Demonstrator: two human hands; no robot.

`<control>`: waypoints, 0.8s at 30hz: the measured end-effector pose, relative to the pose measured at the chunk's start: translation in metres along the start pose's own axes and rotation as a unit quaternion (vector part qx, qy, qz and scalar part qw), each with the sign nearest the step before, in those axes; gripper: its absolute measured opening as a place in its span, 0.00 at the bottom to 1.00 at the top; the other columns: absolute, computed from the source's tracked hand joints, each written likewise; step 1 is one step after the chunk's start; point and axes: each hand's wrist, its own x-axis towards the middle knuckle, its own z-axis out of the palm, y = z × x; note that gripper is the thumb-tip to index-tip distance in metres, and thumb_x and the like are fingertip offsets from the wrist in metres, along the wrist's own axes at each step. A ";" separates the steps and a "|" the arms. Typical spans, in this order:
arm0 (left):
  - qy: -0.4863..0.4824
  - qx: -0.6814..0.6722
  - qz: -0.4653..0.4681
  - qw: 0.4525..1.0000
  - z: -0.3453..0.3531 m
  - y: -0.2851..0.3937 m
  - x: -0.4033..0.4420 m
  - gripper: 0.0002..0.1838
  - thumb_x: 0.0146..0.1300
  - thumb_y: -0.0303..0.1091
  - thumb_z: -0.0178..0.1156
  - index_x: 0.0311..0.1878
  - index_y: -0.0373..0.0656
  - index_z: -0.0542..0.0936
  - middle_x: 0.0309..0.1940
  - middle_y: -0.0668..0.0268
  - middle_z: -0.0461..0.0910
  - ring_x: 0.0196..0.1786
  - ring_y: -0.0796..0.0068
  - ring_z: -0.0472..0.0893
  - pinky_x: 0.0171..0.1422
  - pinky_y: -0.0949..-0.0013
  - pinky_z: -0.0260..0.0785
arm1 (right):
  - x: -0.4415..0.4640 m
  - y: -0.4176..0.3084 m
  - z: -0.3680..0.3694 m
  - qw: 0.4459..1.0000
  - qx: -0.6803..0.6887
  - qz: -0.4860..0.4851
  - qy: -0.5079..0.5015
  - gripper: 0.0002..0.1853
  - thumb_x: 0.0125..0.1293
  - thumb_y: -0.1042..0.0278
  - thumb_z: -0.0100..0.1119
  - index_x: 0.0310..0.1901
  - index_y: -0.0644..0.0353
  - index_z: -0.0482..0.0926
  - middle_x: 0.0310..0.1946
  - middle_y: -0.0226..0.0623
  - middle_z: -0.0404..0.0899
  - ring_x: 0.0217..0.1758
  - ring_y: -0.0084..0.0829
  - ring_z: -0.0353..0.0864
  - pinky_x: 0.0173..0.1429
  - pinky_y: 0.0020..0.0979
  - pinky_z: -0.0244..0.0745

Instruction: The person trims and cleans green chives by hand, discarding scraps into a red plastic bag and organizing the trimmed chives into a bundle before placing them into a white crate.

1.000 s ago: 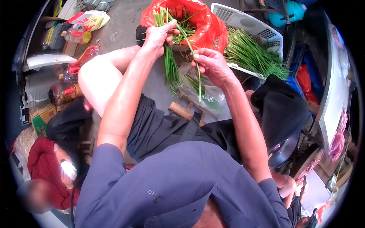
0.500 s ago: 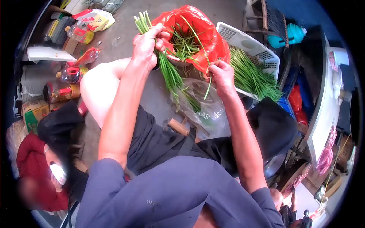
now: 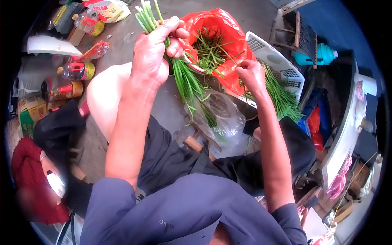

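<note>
a bunch of green stalks (image 3: 181,77) is grasped in the left hand (image 3: 157,51) beside the red bag (image 3: 234,32), while the right hand (image 3: 252,74) is pinched closed at the bag's near side, any stalk within it being hard to tell.

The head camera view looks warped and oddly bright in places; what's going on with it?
In the head view, the black rounded border and bowed white panel suggest a wide-angle lens; the bare knee is nearly washed out; glare streaks the red plastic bag and clear plastic bag; a soft round blur sits at lower left; the green stalks look fairly crisp.
</note>
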 end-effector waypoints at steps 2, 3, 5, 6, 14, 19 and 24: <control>-0.002 0.003 0.004 1.000 0.000 0.002 -0.003 0.09 0.65 0.31 0.57 0.42 0.35 0.79 0.28 0.62 0.80 0.16 0.85 0.65 0.24 0.78 0.58 | 0.014 -0.005 0.013 0.997 -0.046 0.014 -0.059 0.11 0.52 0.67 0.58 0.32 0.65 0.83 0.20 0.37 0.80 0.19 0.24 0.78 0.29 0.29 0.75; -0.008 0.006 0.009 1.000 -0.001 0.003 -0.003 0.08 0.65 0.30 0.57 0.42 0.35 0.79 0.28 0.62 0.80 0.16 0.85 0.65 0.24 0.78 0.58 | 0.022 -0.010 0.019 0.995 -0.073 0.021 -0.071 0.12 0.52 0.64 0.58 0.33 0.63 0.84 0.22 0.39 0.82 0.23 0.30 0.81 0.34 0.33 0.76; -0.004 0.022 0.021 1.000 -0.004 0.004 -0.001 0.08 0.65 0.30 0.57 0.42 0.35 0.79 0.28 0.62 0.80 0.17 0.85 0.65 0.25 0.78 0.57 | 0.045 -0.002 0.044 0.993 -0.095 0.009 -0.067 0.12 0.51 0.62 0.59 0.33 0.60 0.84 0.27 0.44 0.82 0.30 0.37 0.83 0.40 0.37 0.76; -0.007 0.036 0.032 0.999 -0.007 0.004 -0.001 0.08 0.64 0.29 0.57 0.43 0.35 0.79 0.29 0.62 0.81 0.17 0.85 0.65 0.25 0.79 0.57 | 0.054 0.002 0.058 0.991 -0.119 -0.001 -0.056 0.13 0.50 0.60 0.60 0.34 0.57 0.85 0.31 0.48 0.83 0.38 0.45 0.84 0.46 0.42 0.77; 0.016 0.065 0.018 0.998 0.003 0.004 -0.006 0.05 0.61 0.26 0.55 0.38 0.36 0.76 0.24 0.62 0.80 0.16 0.82 0.68 0.22 0.77 0.60 | 0.022 0.008 0.044 0.984 0.166 -0.038 0.058 0.15 0.63 0.58 0.59 0.36 0.63 0.83 0.26 0.38 0.83 0.28 0.27 0.80 0.36 0.28 0.74; 0.017 0.068 0.008 0.998 0.001 -0.003 -0.004 0.10 0.58 0.21 0.51 0.44 0.34 0.73 0.27 0.58 0.81 0.16 0.81 0.69 0.22 0.77 0.62 | -0.085 0.055 0.033 0.866 0.445 0.226 0.021 0.14 0.65 0.59 0.59 0.28 0.61 0.76 0.20 0.30 0.73 0.18 0.18 0.68 0.25 0.25 0.70; 0.034 0.091 0.008 0.995 0.012 -0.008 -0.007 0.10 0.58 0.21 0.51 0.44 0.34 0.74 0.28 0.57 0.81 0.16 0.81 0.69 0.22 0.77 0.62 | -0.114 0.105 0.099 0.928 0.236 0.258 -0.127 0.14 0.61 0.61 0.60 0.32 0.67 0.80 0.21 0.35 0.78 0.19 0.24 0.75 0.26 0.27 0.70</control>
